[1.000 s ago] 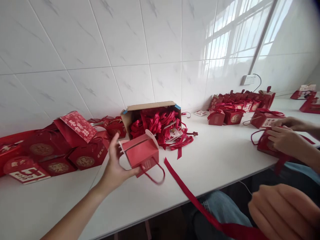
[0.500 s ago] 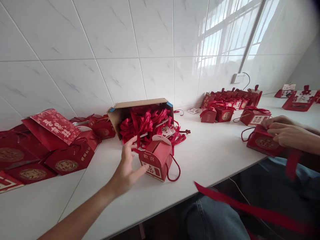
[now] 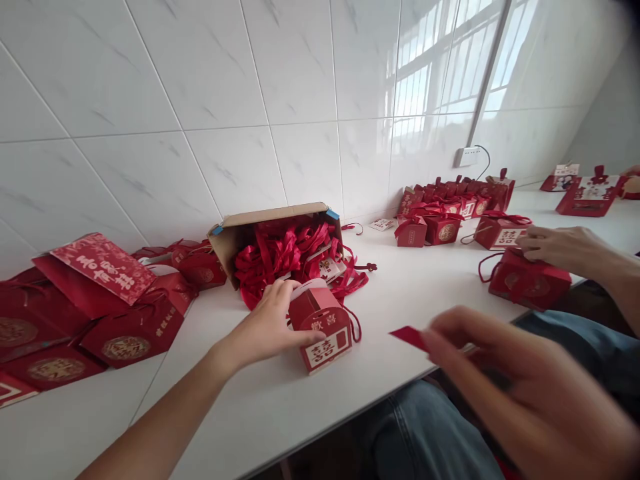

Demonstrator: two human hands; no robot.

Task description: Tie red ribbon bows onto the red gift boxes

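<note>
In the head view, the small red gift box (image 3: 323, 330), held up in the air a second ago and set down with open fingers beside it half a second ago, now stands on the white table (image 3: 425, 293), near its front edge and just in front of the cardboard box (image 3: 270, 223). The left hand (image 3: 270, 320) has closed over the gift box's top, thumb along the near face. The right hand (image 3: 505, 380), out of sight half a second ago, has come up at the near right, blurred. Its curled fingers grasp a red ribbon (image 3: 407, 335), whose end pokes out to the left; the ribbon earlier trailed long across the table edge. The gift box's white panel carries a red double-happiness character, 囍; the two characters above it are too small to read. The cardboard box lies on its side, spilling loose ribbons (image 3: 285, 250). At the left lie red gift bags (image 3: 100, 293) with gold writing that I cannot read. At the right a co-worker's hand (image 3: 555, 243) rests on another red box (image 3: 530, 283).
</note>
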